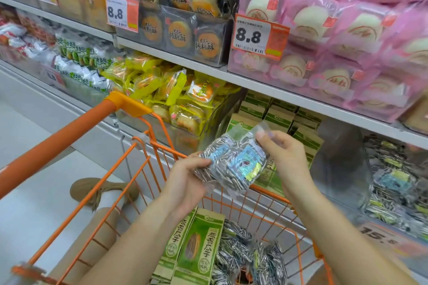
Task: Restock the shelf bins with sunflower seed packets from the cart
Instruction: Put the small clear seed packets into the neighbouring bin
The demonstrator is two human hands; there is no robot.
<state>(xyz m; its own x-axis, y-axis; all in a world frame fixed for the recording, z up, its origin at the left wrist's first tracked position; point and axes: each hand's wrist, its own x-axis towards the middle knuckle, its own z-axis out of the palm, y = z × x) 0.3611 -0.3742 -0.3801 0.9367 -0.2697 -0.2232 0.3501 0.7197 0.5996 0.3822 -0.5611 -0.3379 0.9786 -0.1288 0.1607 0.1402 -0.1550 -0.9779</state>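
A clear packet of striped sunflower seeds (234, 164) with a blue label is held above the orange cart (143, 162). My left hand (187, 180) grips its lower left edge. My right hand (284, 155) pinches its upper right corner. Inside the cart lie green paper seed packets (199, 247) and more clear striped seed packets (250, 254). On the lowest shelf, a bin at the right holds the same clear seed packets (393, 180). Green packets (284, 120) stand in the bin behind my hands.
The cart's orange handle (60, 136) runs across the left. Yellow cake packets (176, 95) fill the neighbouring bin. Upper shelves carry pastry bins with 8.8 price tags (252, 37). My shoe (102, 190) rests on the white floor beside the cart.
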